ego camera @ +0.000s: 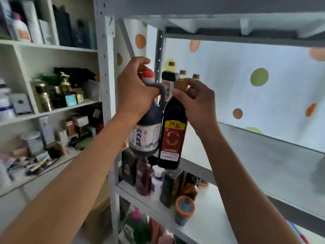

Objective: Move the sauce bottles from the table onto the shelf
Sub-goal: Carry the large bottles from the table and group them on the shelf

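Note:
My left hand point(135, 87) grips the grey handle of a round dark vinegar jug point(146, 136) with a red cap and a white label, raised in the air. My right hand point(197, 101) holds the neck of a tall dark bottle point(173, 138) with a red and yellow label and a tan cap, right beside the jug. Both bottles hang in front of the grey metal shelf point(263, 155). Behind them, several dark bottles point(168, 80) with tan caps stand at the shelf's left end.
The white shelf point(207, 224) below carries several bottles, a white bottle and an orange-rimmed jar point(184, 208). A perforated white upright point(107, 76) divides this rack from a cluttered cabinet point(52, 103) on the left. A dotted white sheet point(255, 85) backs the rack.

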